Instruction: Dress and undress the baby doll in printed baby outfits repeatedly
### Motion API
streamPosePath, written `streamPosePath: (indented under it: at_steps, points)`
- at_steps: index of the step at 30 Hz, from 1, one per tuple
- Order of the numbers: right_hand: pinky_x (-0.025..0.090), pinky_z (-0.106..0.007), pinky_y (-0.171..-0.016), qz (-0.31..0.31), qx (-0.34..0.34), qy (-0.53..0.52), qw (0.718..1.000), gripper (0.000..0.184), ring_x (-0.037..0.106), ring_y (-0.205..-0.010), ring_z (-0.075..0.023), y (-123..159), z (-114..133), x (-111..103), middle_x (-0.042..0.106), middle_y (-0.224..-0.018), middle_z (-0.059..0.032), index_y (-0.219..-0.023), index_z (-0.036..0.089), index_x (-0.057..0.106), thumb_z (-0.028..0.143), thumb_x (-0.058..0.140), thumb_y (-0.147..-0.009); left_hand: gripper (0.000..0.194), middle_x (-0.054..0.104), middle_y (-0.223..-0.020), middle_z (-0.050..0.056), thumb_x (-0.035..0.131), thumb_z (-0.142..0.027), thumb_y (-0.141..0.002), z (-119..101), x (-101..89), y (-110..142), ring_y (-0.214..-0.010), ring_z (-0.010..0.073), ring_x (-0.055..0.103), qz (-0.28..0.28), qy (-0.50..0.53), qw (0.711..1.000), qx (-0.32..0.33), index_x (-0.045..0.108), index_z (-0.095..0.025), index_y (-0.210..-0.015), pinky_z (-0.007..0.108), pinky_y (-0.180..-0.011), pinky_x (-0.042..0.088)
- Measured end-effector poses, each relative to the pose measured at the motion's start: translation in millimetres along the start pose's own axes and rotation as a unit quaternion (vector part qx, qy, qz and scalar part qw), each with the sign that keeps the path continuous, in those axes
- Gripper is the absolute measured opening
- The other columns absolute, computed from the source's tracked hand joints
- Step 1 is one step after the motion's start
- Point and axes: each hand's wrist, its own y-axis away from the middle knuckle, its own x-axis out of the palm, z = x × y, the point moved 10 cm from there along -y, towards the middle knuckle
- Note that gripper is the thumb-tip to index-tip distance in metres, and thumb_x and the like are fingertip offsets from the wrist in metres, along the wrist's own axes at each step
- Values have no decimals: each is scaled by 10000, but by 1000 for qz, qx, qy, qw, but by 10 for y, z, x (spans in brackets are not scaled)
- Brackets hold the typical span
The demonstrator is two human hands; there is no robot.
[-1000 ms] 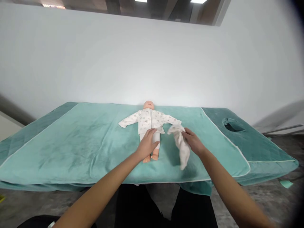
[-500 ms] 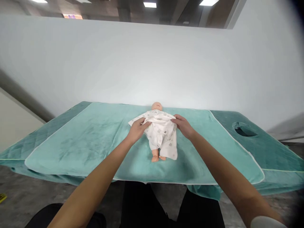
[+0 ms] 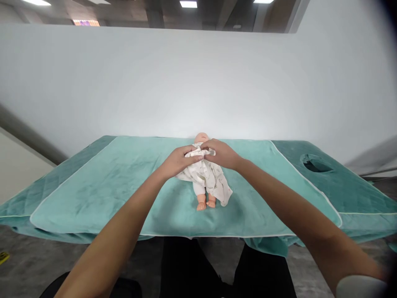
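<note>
A baby doll lies on its back on the green bed, head toward the wall and bare feet toward me. Over its body is a white printed baby garment, bunched near the chest, with one loose part spread out to the right of the legs. My left hand grips the bunched cloth from the left, thumb on top. From the right, my right hand pinches the same cloth just below the doll's head. The two hands almost meet, and they hide the doll's chest and arms.
The massage bed has a darker green cover with a face hole at the right. A lighter green sheet lies across its middle. A white wall stands right behind the bed.
Both hands have come together over the doll's chest, gathering the garment that was stretched wide between them. Its lower part has swung, and both feet now show more fully.
</note>
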Motion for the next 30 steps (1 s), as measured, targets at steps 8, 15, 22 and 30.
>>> streamPosePath:
  at_steps: [8,15,22,30]
  points:
    - [401,-368,-855,68,-82,-15,994,136,510,-849,-211,43,341,-79,570,-735,-13,-687,220,591,277,635,-803,537,620,-1105,32,622,-404,-882,-44,-134,78,-975,203,589,-58,-184,977,89,550,-318,-1407,302,-889,459]
    - [379,-245,-629,59,100,-239,964,390,512,-697,-124,112,136,-194,547,-740,24,-757,171,613,548,681,-824,211,629,-967,40,615,-367,-851,-113,-186,57,-891,191,587,-112,81,988,75,705,-201,-946,283,-773,477]
    - [477,-244,-670,195,125,-344,910,370,652,-781,-163,244,144,-15,709,-863,-30,-890,150,726,493,784,-763,186,577,-693,-10,684,-334,-789,-162,49,69,-591,113,509,-81,293,951,-47,625,-163,-832,223,-560,405]
    - [520,-249,-636,61,178,-523,831,483,654,-701,-143,433,-2,39,716,-805,-36,-896,141,720,615,722,-801,307,642,-675,25,838,-379,-713,-57,298,48,-606,149,601,35,344,937,-48,654,-146,-793,252,-579,471]
